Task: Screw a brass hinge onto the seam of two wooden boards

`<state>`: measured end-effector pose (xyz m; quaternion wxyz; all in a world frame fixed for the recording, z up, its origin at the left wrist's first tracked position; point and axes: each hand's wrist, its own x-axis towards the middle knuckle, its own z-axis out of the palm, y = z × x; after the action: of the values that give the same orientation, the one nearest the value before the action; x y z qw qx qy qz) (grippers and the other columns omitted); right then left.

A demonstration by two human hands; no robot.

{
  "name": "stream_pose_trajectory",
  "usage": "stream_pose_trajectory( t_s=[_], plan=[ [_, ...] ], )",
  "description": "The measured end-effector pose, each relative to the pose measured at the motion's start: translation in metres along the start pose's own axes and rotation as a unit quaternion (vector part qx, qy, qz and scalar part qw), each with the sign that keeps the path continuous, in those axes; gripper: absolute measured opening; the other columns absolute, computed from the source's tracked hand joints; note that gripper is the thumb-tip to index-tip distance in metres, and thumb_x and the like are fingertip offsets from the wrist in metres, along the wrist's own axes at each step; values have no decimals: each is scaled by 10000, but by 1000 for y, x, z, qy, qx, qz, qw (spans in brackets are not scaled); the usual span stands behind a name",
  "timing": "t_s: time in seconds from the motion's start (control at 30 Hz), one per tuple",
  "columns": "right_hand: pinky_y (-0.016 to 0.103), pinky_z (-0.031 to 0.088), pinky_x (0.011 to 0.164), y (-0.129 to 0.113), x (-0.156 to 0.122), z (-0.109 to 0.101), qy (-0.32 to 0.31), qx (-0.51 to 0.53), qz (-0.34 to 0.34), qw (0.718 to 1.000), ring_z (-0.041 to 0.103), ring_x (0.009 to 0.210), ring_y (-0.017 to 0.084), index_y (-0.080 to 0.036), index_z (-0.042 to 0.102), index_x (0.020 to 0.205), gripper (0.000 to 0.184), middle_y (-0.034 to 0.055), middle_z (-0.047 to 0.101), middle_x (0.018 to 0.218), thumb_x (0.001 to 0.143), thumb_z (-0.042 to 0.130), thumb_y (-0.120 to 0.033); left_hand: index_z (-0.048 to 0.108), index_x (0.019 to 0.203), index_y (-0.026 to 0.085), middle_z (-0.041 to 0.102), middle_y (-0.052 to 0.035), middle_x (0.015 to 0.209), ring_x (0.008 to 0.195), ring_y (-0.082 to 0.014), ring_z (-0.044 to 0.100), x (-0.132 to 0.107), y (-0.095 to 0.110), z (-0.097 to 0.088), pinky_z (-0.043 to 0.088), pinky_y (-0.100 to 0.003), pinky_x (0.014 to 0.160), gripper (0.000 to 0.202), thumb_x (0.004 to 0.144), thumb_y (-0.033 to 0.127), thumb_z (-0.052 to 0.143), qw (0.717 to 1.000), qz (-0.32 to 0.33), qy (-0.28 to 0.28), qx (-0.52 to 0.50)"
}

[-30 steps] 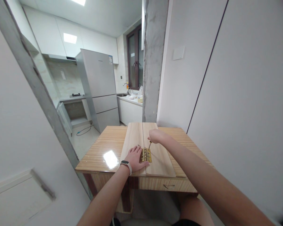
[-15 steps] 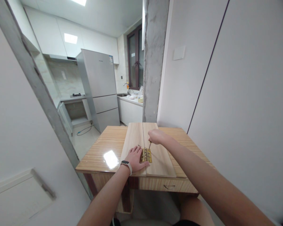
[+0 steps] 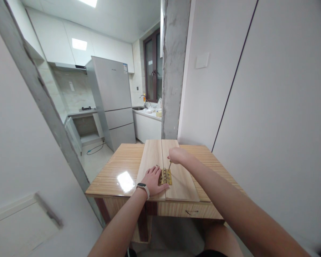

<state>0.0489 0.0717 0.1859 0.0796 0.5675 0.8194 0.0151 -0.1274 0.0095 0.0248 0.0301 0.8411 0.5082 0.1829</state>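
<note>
Two pale wooden boards (image 3: 153, 153) lie side by side on the table, with a brass hinge (image 3: 169, 178) across their seam. Flat on the left board rests my left hand (image 3: 153, 180), fingers spread, its thumb reaching over the seam below the hinge and its fingers covering part of the left leaf. My right hand (image 3: 176, 156) is closed around a screwdriver (image 3: 169, 165). Only the thin shaft shows; the handle is hidden in my fist. Its tip points down at the upper part of the hinge's right leaf. A small dark piece (image 3: 157, 165) lies above my left fingers.
The boards sit on a striped wood table (image 3: 115, 167) with a drawer handle (image 3: 192, 212) at its front. A white wall (image 3: 230, 53) stands to the right. Beyond the grey door frame (image 3: 173, 71) are a fridge (image 3: 112, 85) and a sink (image 3: 138, 108).
Both hands stay nearly where they were. The right fist and screwdriver have turned very slightly at the hinge, and the view has shifted a little.
</note>
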Motion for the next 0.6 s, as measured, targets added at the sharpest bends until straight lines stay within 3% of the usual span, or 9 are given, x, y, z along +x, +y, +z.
stream_pose_trajectory(
  t_s=[0.37,0.6],
  plan=[
    [298,507,828,1,-1,-3,12,-26,-35,999,693,1077,299,-77,727,1115,353,225,727,1134,915,648,-358,440,1471,187,437,-153,1543,1445,-352,335,0,-1,0,210,-506,1194,915,831,841,418,1000,3,2,-2],
    [268,468,773,6,1,0,22,-38,-92,995,685,1038,249,-191,715,1081,227,125,748,1087,868,689,-268,449,1462,204,431,-146,1548,1444,-358,337,0,-2,0,210,-512,1190,895,830,837,422,1000,2,3,-2]
  ],
)
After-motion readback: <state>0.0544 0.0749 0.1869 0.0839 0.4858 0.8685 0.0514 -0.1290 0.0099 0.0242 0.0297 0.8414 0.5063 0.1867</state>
